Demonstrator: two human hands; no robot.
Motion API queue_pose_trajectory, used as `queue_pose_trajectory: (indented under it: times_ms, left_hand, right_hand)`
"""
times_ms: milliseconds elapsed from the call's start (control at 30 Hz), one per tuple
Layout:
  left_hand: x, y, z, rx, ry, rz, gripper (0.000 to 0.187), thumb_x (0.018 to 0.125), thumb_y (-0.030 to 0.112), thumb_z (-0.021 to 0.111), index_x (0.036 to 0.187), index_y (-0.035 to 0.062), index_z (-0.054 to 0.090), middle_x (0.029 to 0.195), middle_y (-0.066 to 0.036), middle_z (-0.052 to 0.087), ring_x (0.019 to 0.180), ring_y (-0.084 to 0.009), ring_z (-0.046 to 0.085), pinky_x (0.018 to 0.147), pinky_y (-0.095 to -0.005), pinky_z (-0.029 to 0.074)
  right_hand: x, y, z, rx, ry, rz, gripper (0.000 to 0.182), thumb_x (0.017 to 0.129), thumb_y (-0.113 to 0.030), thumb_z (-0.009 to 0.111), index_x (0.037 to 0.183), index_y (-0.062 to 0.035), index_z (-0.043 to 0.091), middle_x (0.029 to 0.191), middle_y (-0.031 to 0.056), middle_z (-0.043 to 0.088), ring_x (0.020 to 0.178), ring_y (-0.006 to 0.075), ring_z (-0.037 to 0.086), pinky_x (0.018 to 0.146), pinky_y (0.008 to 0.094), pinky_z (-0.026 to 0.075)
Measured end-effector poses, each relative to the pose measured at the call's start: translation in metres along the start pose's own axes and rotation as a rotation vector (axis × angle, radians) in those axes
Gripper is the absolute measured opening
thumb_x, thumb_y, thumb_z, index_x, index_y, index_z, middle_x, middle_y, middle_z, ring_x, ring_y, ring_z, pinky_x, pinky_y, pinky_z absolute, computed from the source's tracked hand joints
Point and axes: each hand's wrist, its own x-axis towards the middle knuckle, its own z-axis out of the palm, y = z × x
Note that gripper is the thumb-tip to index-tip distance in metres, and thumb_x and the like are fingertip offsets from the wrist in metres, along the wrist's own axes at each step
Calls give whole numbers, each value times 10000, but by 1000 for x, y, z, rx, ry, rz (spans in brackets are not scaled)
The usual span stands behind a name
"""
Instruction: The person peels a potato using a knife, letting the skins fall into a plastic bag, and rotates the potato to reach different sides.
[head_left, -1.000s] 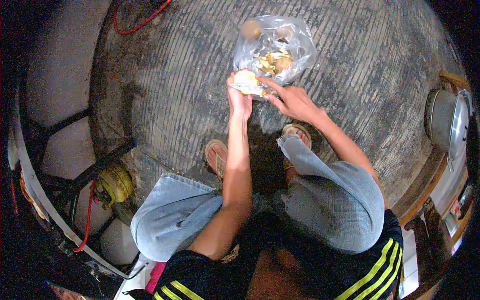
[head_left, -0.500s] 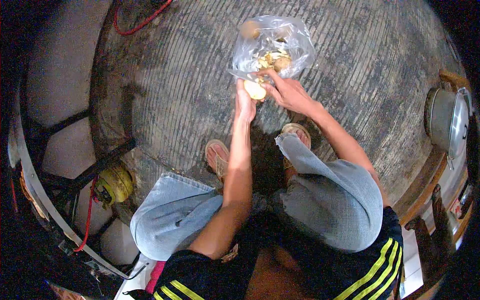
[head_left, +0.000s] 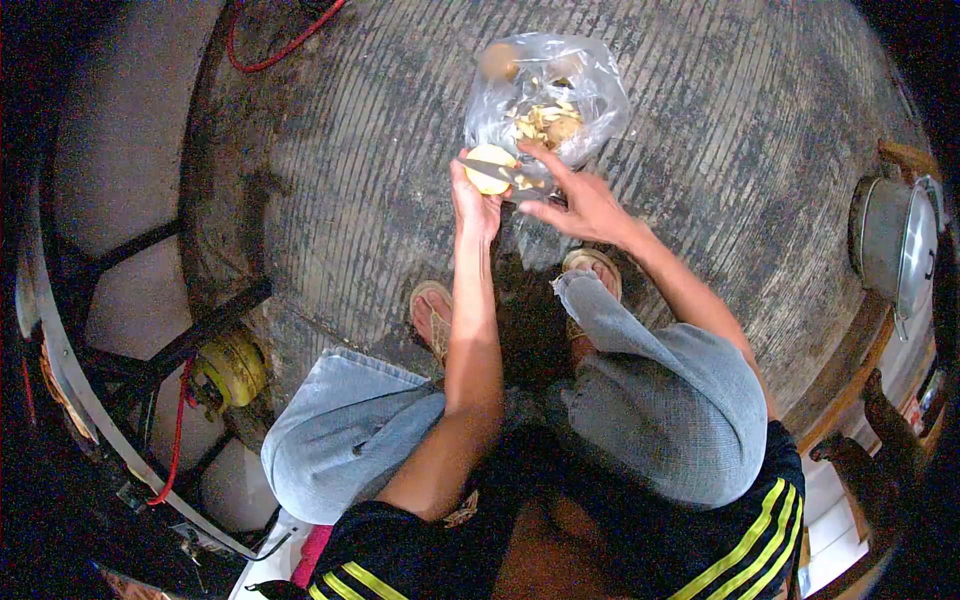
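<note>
My left hand (head_left: 477, 212) is closed around a peeled, pale yellow potato (head_left: 484, 181), cupping it from below. Across the potato lies the dark blade of a knife (head_left: 503, 173), with bits of peel near its right end. The blade runs toward the palm of my right hand (head_left: 592, 208), which grips the knife; its handle is hidden. The index finger and thumb of that hand are stretched apart. Just beyond both hands, a clear plastic bag (head_left: 598, 85) holds peel scraps (head_left: 540, 122) and brownish unpeeled potatoes (head_left: 501, 62).
A lidded metal pot (head_left: 885, 235) stands at the right, near a wooden edge. On the left are a dark metal frame (head_left: 190, 335), a yellow-green gas cylinder (head_left: 232, 370) and a red cord (head_left: 178, 440). Another red cord (head_left: 285, 57) lies at the upper left on the ribbed floor (head_left: 350, 180).
My left hand has shifted slightly left with the potato, turning more of its pale surface up. My right hand has drawn down and right, its index finger and thumb wider apart.
</note>
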Motion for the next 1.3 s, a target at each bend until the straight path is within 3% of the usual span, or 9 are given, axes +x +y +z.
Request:
queue_pose_trajectory:
  times_ms: [67,233,433,767,800,933,1133,1233,1300]
  left_hand:
    - [1,-1,2,10,53,19,406,918,450,331,976,96,521,843,-85,626,741,-193,616,556,-309,493]
    - [1,1,-4,-57,-46,-48,395,915,449,389,977,82,521,835,-66,622,747,-164,606,680,-317,496]
    - [-9,10,5,17,-28,-25,415,916,471,399,990,84,528,803,-55,624,697,-158,626,535,-277,518]
    - [0,4,-3,122,-67,49,486,906,538,355,974,93,539,841,-73,636,724,-176,626,547,-297,510]
    - [-2,8,-3,178,-60,-42,522,910,553,313,985,86,533,840,-75,627,753,-180,624,550,-293,503]
    - [-4,16,-3,157,-129,-13,385,900,427,449,1055,76,470,898,-80,598,771,-201,621,550,-285,497]
    - [1,24,21,428,-9,243,426,758,112,685,1085,59,417,957,-75,547,849,-155,573,638,-279,496]
    - [22,26,24,754,-172,398,445,751,126,698,1097,62,425,962,-77,545,846,-158,564,678,-288,520]
    - [32,31,28,827,-155,411,462,740,135,710,1099,68,427,968,-79,548,857,-157,564,698,-299,519]
  right_hand:
    - [-1,-1,5,-77,18,-65,678,799,-397,627,1376,-246,304,623,110,561,494,226,519,535,345,438]
    - [1,1,13,-62,48,-261,649,800,-401,615,1371,-269,336,529,101,533,445,238,513,510,355,423]
    - [6,14,-2,-77,127,-10,655,819,-495,548,1377,-248,310,654,206,587,600,360,600,593,443,473]
    - [7,11,-1,-85,45,6,599,806,-422,599,1336,-226,401,728,163,615,492,232,535,574,364,449]
    - [10,12,-4,-3,71,-12,650,811,-431,585,1355,-177,336,959,241,609,888,347,621,784,400,485]
    - [14,33,4,162,363,-58,656,855,-213,544,1394,-156,174,1177,261,512,1071,418,514,932,417,399]
    - [18,18,-18,60,198,-23,477,927,-140,415,1382,-126,273,906,158,598,779,212,595,747,343,463]
    - [28,22,-29,48,210,29,446,907,-143,429,1343,-96,346,929,292,580,712,384,593,675,421,467]
    - [37,28,-36,-85,201,31,451,917,-252,436,1331,-89,369,913,276,601,827,351,615,758,424,460]
